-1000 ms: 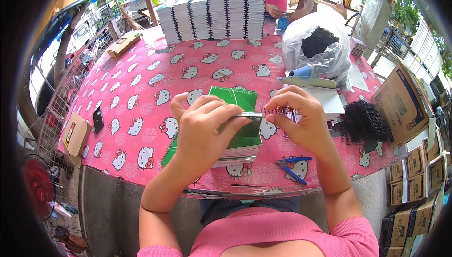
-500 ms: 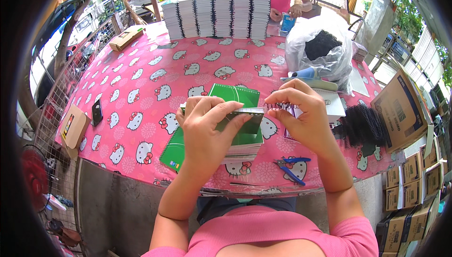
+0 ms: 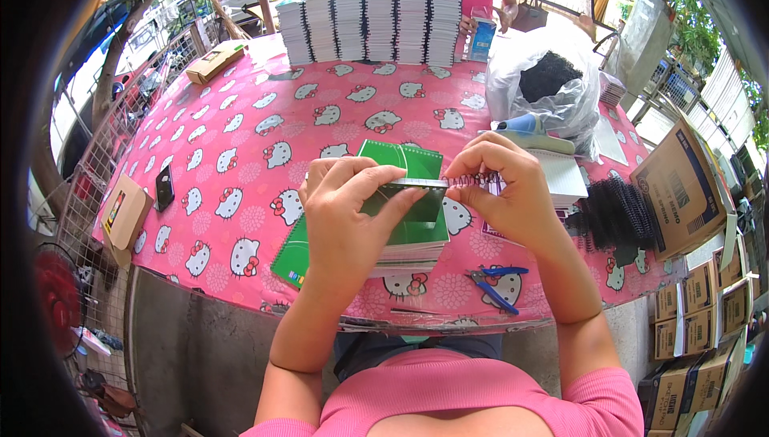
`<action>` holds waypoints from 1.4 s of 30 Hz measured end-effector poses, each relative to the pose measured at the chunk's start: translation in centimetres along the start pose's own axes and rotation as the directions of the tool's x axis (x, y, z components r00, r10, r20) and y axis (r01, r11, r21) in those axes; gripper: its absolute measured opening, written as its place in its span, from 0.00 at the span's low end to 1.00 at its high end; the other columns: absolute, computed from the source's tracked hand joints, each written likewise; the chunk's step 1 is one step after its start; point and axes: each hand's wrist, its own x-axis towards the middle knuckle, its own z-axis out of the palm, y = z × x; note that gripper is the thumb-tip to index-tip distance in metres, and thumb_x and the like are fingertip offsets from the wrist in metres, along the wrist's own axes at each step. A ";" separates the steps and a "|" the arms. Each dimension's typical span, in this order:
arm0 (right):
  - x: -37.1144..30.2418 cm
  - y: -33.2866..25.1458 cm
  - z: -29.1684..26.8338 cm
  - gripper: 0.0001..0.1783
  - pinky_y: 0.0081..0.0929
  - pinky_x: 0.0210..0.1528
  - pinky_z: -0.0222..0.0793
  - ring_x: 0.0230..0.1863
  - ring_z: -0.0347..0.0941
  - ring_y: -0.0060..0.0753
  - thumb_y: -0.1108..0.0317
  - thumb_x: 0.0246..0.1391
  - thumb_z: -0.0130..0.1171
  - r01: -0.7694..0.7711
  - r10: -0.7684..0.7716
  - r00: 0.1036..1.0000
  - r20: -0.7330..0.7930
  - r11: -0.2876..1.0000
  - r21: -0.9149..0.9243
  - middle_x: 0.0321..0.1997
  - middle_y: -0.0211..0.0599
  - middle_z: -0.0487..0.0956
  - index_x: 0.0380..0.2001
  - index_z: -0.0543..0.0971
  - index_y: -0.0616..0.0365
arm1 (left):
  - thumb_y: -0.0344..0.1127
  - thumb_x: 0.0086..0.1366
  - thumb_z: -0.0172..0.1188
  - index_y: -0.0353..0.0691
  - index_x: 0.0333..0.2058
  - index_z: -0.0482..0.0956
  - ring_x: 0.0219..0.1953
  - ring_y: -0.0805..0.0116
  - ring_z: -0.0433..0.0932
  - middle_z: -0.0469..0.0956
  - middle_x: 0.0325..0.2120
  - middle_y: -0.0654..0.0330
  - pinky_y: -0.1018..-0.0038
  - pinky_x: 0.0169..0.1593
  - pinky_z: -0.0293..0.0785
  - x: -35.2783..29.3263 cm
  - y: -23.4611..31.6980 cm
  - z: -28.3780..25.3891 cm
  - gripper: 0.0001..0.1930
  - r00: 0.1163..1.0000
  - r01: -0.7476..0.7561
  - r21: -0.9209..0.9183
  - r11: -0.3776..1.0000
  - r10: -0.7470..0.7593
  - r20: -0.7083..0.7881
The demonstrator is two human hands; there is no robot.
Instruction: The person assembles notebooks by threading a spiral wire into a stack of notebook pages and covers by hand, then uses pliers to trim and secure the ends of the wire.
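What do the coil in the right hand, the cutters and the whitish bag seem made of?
Coil: plastic or coated wire, from its thin, dark loops; finish too small to judge.
Cutters: probably metal, with a grey head; smooth blue grips, likely plastic or rubber.
Bag: thin, shiny plastic film, judging by translucent creases.

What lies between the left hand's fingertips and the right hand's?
In the head view, the right end of the held notebook's white edge shows in the gap between the left hand and right hand.

Head-worn fisheye, near, facing down and forward over table (image 3: pixel 248 153); margins perhaps blurred.
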 end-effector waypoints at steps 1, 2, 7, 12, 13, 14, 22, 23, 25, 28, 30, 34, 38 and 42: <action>0.1 0.2 0.1 0.13 0.31 0.38 0.68 0.32 0.74 0.33 0.81 0.38 0.66 0.002 -0.002 1.000 -0.003 1.000 0.012 0.30 0.33 0.75 0.31 0.79 0.58 | 0.36 0.42 0.75 0.40 0.30 0.84 0.36 0.63 0.73 0.78 0.28 0.61 0.68 0.40 0.71 0.0 0.2 0.0 0.14 1.000 0.017 0.016 1.000 -0.017 0.006; 0.1 0.3 0.1 0.13 0.31 0.38 0.69 0.32 0.74 0.33 0.81 0.38 0.66 0.005 -0.005 1.000 -0.006 1.000 0.024 0.30 0.33 0.75 0.31 0.79 0.58 | 0.36 0.42 0.75 0.40 0.30 0.83 0.36 0.63 0.73 0.78 0.28 0.61 0.68 0.40 0.71 0.1 0.4 0.0 0.14 0.999 0.034 0.031 0.999 -0.035 0.013; 0.5 -0.3 -1.2 0.09 0.30 0.34 0.69 0.30 0.74 0.35 0.78 0.44 0.64 -0.242 0.204 0.946 0.251 0.961 0.132 0.30 0.35 0.75 0.32 0.79 0.59 | 0.34 0.42 0.74 0.41 0.29 0.83 0.36 0.64 0.73 0.79 0.28 0.62 0.68 0.40 0.71 0.1 0.3 -0.1 0.13 0.998 0.057 0.029 0.998 -0.057 0.017; -0.3 -0.2 0.5 0.07 0.34 0.31 0.70 0.29 0.74 0.42 0.74 0.51 0.60 0.041 -0.043 0.999 -0.017 0.996 -0.081 0.30 0.37 0.76 0.35 0.76 0.59 | 0.32 0.43 0.73 0.41 0.30 0.83 0.36 0.65 0.73 0.79 0.28 0.62 0.70 0.40 0.71 0.0 0.0 -0.1 0.13 0.998 0.046 0.010 0.999 -0.046 0.036; -0.4 0.1 0.2 0.08 0.36 0.31 0.70 0.30 0.74 0.44 0.73 0.51 0.59 0.073 -0.068 0.997 0.045 0.991 -0.109 0.31 0.37 0.76 0.36 0.75 0.58 | 0.32 0.43 0.73 0.42 0.30 0.84 0.36 0.65 0.73 0.79 0.28 0.63 0.70 0.39 0.71 -0.1 -0.2 -0.1 0.13 0.999 0.039 0.007 0.999 -0.039 0.031; -0.4 0.1 0.1 0.08 0.37 0.31 0.70 0.31 0.74 0.46 0.73 0.52 0.59 0.106 -0.092 0.990 0.108 0.985 -0.134 0.32 0.37 0.75 0.37 0.75 0.58 | 0.32 0.43 0.73 0.42 0.30 0.84 0.36 0.66 0.73 0.80 0.28 0.63 0.70 0.39 0.71 -0.2 -0.4 -0.2 0.13 0.999 0.033 0.004 0.999 -0.033 0.027; 0.0 -1.1 0.9 0.09 0.41 0.31 0.68 0.34 0.73 0.48 0.68 0.51 0.61 0.093 -0.081 0.995 0.066 0.973 -0.213 0.32 0.40 0.74 0.35 0.74 0.57 | 0.31 0.43 0.73 0.42 0.30 0.84 0.34 0.68 0.72 0.80 0.27 0.65 0.71 0.39 0.71 -0.1 -0.1 -0.3 0.12 0.997 0.043 0.002 0.999 -0.043 0.058; 0.1 -1.3 1.0 0.09 0.41 0.31 0.68 0.33 0.73 0.48 0.68 0.51 0.61 0.098 -0.093 0.995 0.033 0.966 -0.238 0.31 0.40 0.74 0.34 0.74 0.58 | 0.31 0.43 0.73 0.42 0.30 0.84 0.34 0.68 0.72 0.80 0.27 0.66 0.71 0.39 0.71 -0.1 -0.1 -0.3 0.12 0.998 0.037 0.005 0.999 -0.037 0.056; 0.1 -1.3 1.1 0.09 0.36 0.31 0.67 0.29 0.71 0.44 0.69 0.50 0.63 0.069 -0.062 0.997 0.046 0.983 -0.170 0.28 0.39 0.72 0.33 0.75 0.59 | 0.31 0.42 0.73 0.42 0.30 0.84 0.34 0.68 0.72 0.80 0.26 0.65 0.71 0.39 0.70 -0.1 0.1 -0.4 0.13 0.998 0.027 0.019 0.999 -0.028 0.056; 0.1 -1.7 1.6 0.07 0.38 0.32 0.68 0.32 0.73 0.45 0.70 0.50 0.61 0.053 -0.049 0.999 0.023 0.979 -0.197 0.28 0.40 0.73 0.32 0.75 0.59 | 0.35 0.43 0.73 0.45 0.29 0.84 0.36 0.67 0.72 0.79 0.26 0.67 0.69 0.42 0.64 -0.3 -0.2 -0.2 0.12 0.996 0.062 -0.005 0.998 -0.062 0.060; 0.0 -2.1 2.2 0.05 0.40 0.34 0.69 0.34 0.74 0.47 0.71 0.49 0.59 0.055 -0.059 0.998 -0.007 0.962 -0.266 0.30 0.41 0.75 0.32 0.76 0.58 | 0.37 0.43 0.73 0.46 0.29 0.84 0.37 0.67 0.72 0.78 0.26 0.67 0.68 0.43 0.61 -0.4 -0.3 -0.1 0.12 0.995 0.082 -0.026 0.996 -0.081 0.060; -0.2 -1.8 1.8 0.06 0.36 0.37 0.72 0.37 0.76 0.45 0.72 0.49 0.57 0.145 -0.119 0.988 0.095 0.927 -0.346 0.34 0.39 0.78 0.32 0.78 0.56 | 0.33 0.43 0.73 0.43 0.30 0.84 0.35 0.67 0.72 0.79 0.26 0.66 0.70 0.40 0.68 -0.5 -0.5 -0.6 0.12 0.996 0.050 -0.025 0.998 -0.048 0.078; 3.4 3.6 -7.2 0.15 0.34 0.48 0.72 0.44 0.78 0.42 0.70 0.51 0.56 -0.100 0.139 0.990 0.030 0.832 -0.546 0.44 0.45 0.79 0.44 0.79 0.58 | 0.31 0.43 0.73 0.41 0.31 0.84 0.34 0.68 0.72 0.80 0.26 0.65 0.72 0.38 0.71 -0.6 -0.5 -0.9 0.13 0.995 0.046 -0.044 0.998 -0.042 0.092; 0.7 14.7 -14.1 0.29 0.34 0.54 0.68 0.48 0.76 0.44 0.61 0.42 0.68 -0.189 0.386 0.903 0.190 0.752 -0.632 0.49 0.52 0.77 0.47 0.76 0.67 | 0.30 0.43 0.73 0.41 0.31 0.84 0.34 0.68 0.72 0.80 0.26 0.64 0.72 0.38 0.71 -0.1 0.2 -0.4 0.12 0.997 -0.002 -0.057 0.998 0.007 0.078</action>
